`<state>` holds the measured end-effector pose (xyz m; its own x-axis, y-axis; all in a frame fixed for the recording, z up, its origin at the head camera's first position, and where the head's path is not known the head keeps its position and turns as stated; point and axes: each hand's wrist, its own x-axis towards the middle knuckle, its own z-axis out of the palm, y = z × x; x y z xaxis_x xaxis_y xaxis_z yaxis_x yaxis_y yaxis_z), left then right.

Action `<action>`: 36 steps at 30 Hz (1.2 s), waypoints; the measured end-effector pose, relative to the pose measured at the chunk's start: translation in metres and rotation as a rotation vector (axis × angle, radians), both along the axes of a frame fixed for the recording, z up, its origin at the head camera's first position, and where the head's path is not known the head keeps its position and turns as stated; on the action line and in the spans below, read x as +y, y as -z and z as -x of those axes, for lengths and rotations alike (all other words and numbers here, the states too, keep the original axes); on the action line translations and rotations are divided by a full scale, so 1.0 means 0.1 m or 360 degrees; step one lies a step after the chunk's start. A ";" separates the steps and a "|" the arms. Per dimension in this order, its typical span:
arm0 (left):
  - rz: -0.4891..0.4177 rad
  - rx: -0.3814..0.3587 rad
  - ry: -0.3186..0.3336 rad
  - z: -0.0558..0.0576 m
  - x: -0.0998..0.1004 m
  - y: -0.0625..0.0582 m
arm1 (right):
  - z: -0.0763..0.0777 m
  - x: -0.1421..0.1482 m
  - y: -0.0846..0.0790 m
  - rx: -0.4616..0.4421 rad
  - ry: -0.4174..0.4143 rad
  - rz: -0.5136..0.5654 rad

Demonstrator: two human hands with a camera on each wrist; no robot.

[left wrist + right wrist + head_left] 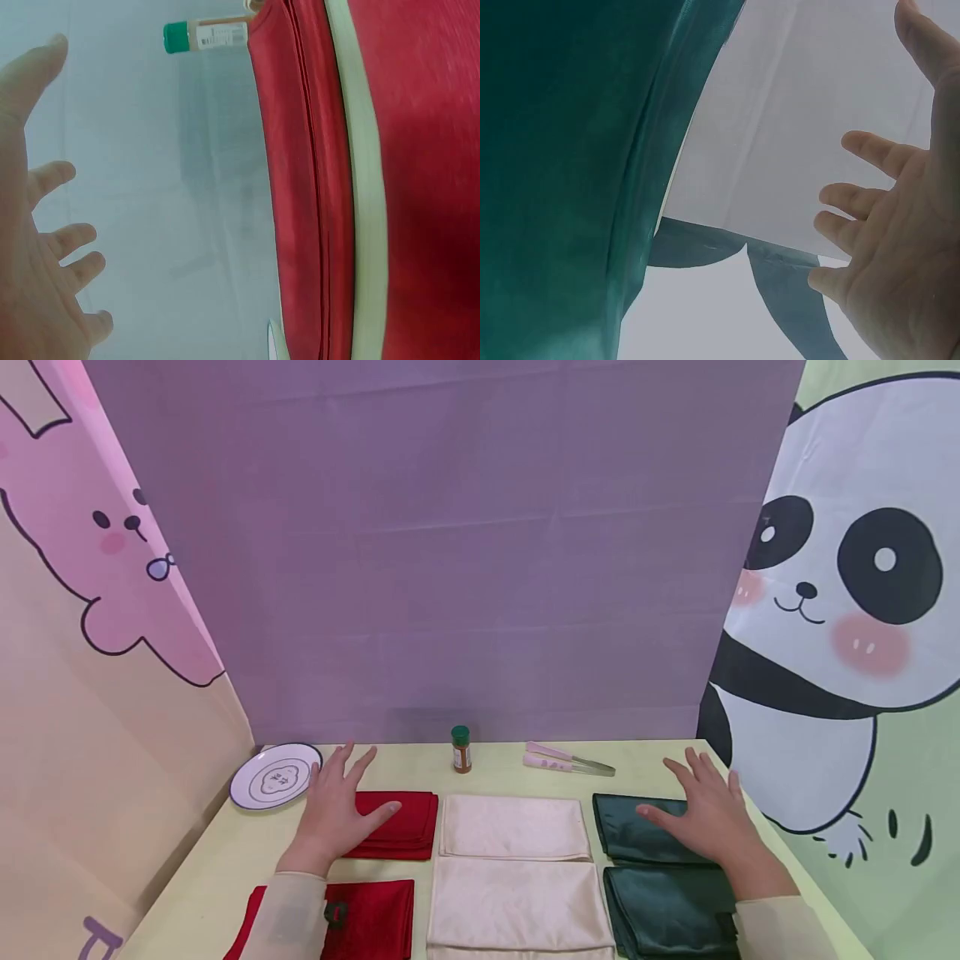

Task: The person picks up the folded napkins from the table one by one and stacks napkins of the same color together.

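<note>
Spread wide and empty in the head view, the left hand (330, 818) is nearest red cloth (408, 827) toward the table's (408, 768) left edge; the right hand (708, 822), green cloth (630, 827) toward its right. Left wrist: hand clear of red cloth. Right wrist: clear of green.

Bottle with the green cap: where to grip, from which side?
Likely round the body of the bottle, just below its green cap, coming from the near side: it stands upright and slim, and the folded cream cloth in front lies low.

The markings (281, 779) on the plate (250, 782) and bottle label (221, 35) are unreadable.
</note>
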<state>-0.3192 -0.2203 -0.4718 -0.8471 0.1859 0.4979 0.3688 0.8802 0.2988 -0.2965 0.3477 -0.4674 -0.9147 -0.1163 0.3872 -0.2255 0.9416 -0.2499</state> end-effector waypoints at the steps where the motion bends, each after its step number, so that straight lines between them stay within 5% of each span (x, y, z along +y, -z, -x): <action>1: -0.0003 0.0006 0.0013 -0.01 0.02 -0.01 | -0.01 0.01 0.01 0.0012 -0.0005 -0.0002; 10: 0.0015 -0.0009 0.0059 -0.02 0.13 -0.03 | -0.14 0.05 -0.01 0.0084 -0.0033 0.0039; 25: 0.0007 -0.0013 0.0203 -0.04 0.42 0.02 | -0.38 0.23 -0.02 -0.0096 0.0065 0.0128; 36: -0.0032 -0.0018 0.0218 -0.14 0.62 -0.03 | -0.53 0.36 -0.02 -0.0195 0.0097 0.0199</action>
<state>-0.3055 -0.1581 -0.4685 -0.8199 0.2903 0.4934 0.4817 0.8156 0.3206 -0.2436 0.3840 -0.4650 -0.9597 -0.0171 0.2805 -0.1297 0.9125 -0.3880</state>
